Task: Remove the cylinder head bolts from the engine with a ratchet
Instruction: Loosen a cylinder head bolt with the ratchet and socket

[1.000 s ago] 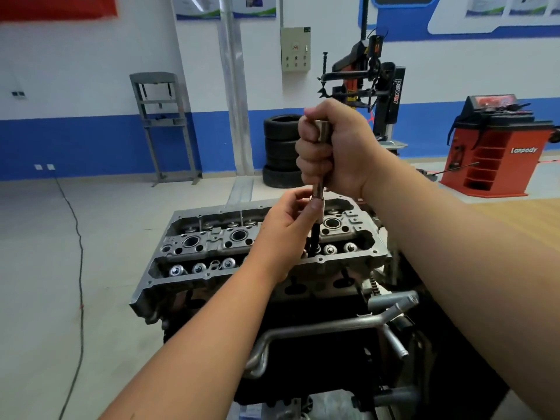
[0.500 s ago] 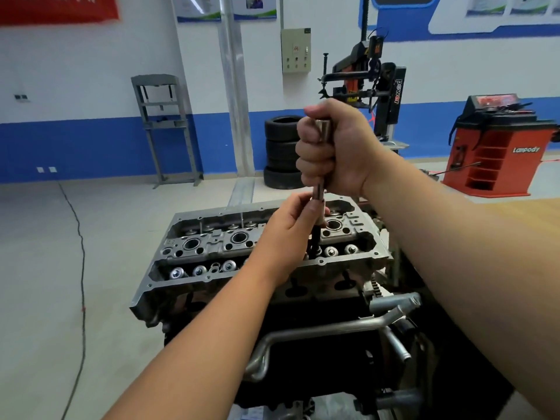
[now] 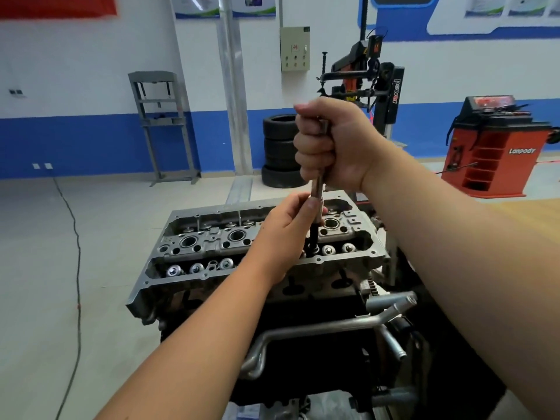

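Observation:
A grey cylinder head (image 3: 212, 241) tops the dark engine block in the middle of the view. A metal ratchet tool (image 3: 317, 189) stands upright over the head's right part, its dark lower end (image 3: 313, 237) reaching down into the head. My right hand (image 3: 330, 144) grips the top of the tool in a fist. Lower on the shaft, my left hand (image 3: 288, 234) pinches it between thumb and fingers. The bolt under the tool's tip is hidden.
Metal pipes (image 3: 318, 328) run across the engine's front below the head. Behind stand stacked tyres (image 3: 280, 153), a black tyre changer (image 3: 369, 83), a red wheel balancer (image 3: 497, 147) at right and a grey press frame (image 3: 160, 125) at left. A cable (image 3: 77, 268) trails over the floor.
Both hands keep their hold on the upright tool. The view has shifted only slightly; the tool's position over the head looks the same.

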Available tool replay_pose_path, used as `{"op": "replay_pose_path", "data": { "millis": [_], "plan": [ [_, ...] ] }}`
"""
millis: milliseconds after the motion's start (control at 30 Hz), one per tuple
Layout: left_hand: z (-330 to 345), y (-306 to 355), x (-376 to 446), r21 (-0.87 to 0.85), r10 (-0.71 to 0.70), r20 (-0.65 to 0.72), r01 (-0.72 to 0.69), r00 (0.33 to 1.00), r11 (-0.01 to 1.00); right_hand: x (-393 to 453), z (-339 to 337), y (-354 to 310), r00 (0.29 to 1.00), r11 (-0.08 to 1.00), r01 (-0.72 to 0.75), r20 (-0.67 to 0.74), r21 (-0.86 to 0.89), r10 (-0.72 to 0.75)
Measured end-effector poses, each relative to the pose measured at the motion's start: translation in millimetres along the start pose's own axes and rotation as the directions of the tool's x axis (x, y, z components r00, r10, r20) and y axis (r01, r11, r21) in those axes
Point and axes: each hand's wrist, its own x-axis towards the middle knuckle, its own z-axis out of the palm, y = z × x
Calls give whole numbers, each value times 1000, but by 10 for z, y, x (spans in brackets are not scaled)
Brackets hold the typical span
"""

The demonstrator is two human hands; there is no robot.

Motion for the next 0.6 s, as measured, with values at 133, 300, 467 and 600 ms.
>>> {"op": "replay_pose_path", "data": {
  "millis": [133, 300, 467, 600],
  "plan": [
    [-9, 17, -12, -3, -1, -31, 1, 1000, 1000, -14, 210, 226, 906, 974, 182, -363, -133, -219],
    [11, 76, -60, 57, 32, -63, -29, 997, 998, 31, 314, 360, 799, 944, 293, -505, -150, -328],
    [-8, 43, -36, -10, -9, -7, 9, 1000, 1000, 19, -10, 63, 1000, 1000, -22, -10, -9, 22],
    [-23, 31, -23, -5, 14, 1, -14, 1000, 1000, 9, 271, 318, 892, 973, 218, -387, -80, -232]
  ]
}}
